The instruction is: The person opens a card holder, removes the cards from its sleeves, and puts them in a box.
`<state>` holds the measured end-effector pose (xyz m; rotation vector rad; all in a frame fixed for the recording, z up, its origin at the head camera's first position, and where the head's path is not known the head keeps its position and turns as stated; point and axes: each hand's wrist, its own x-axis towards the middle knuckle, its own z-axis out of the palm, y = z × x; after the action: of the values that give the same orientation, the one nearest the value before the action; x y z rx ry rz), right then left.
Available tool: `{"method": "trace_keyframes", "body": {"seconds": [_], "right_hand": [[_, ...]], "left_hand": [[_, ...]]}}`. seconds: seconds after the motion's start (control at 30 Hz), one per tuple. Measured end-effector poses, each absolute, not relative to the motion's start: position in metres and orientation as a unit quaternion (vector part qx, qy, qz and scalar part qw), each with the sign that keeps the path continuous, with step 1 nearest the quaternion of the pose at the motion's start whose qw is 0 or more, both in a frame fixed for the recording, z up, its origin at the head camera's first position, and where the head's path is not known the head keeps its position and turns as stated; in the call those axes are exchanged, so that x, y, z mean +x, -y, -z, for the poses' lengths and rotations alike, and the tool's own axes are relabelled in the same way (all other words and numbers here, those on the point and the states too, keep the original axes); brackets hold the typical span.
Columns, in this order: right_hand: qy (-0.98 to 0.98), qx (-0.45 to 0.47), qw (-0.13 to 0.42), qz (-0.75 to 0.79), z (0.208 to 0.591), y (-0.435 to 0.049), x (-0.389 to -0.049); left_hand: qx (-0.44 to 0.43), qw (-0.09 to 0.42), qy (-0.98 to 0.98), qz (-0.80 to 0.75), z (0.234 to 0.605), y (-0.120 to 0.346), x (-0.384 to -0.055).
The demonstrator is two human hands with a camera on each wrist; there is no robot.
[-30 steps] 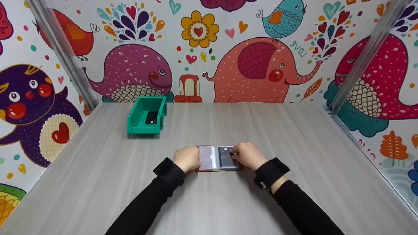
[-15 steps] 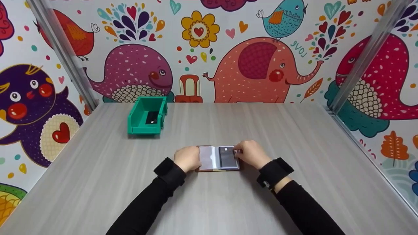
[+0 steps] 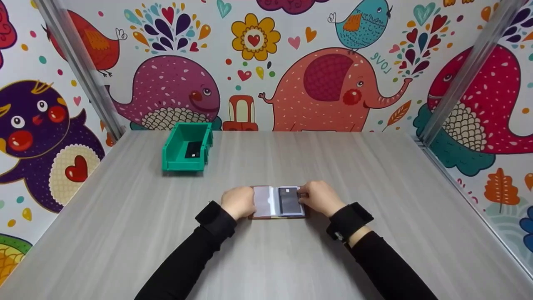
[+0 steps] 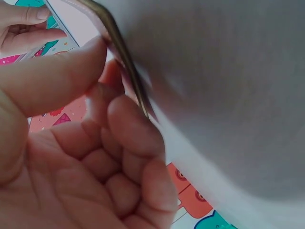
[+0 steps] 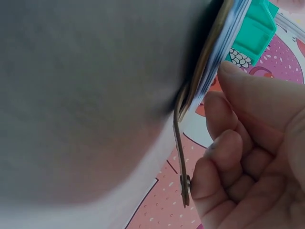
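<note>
A brown card holder lies spread open on the table, its clear sleeves facing up. Inside the right-hand sleeve is a dark card with a small light square near its top. My left hand grips the left cover, thumb on top and curled fingers against its edge. At the opposite side, my right hand pinches the sleeves' outer edge between thumb and forefinger. A strap with a metal snap sticks out beside these fingers in the right wrist view.
A green bin stands at the back left of the table, with a black card-like item inside. Printed panels with cartoon animals enclose the back and sides, and metal posts stand at the corners.
My right hand has slid a little to the right, from over the card to the sleeves' outer edge, uncovering more of the card. The left hand and the card holder stay put.
</note>
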<state>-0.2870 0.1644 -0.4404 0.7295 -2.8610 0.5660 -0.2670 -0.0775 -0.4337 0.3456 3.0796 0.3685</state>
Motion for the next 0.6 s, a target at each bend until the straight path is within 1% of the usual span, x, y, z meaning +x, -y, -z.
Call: {"method": "trace_keyframes", "body": {"seconds": [0.4,0.6], "right_hand": [[0.951,0.236,0.059,-0.190,0.4400,-0.1647,-0.2871],[0.951,0.233,0.054,-0.197,0.4394,-0.1644,-0.2868]], "left_hand": [[0.109,0.011,-0.986,-0.123,0.4338,0.0775,-0.2676],[0.109,0.021,-0.985,-0.130,0.4320,0.0788,-0.2671]]}}
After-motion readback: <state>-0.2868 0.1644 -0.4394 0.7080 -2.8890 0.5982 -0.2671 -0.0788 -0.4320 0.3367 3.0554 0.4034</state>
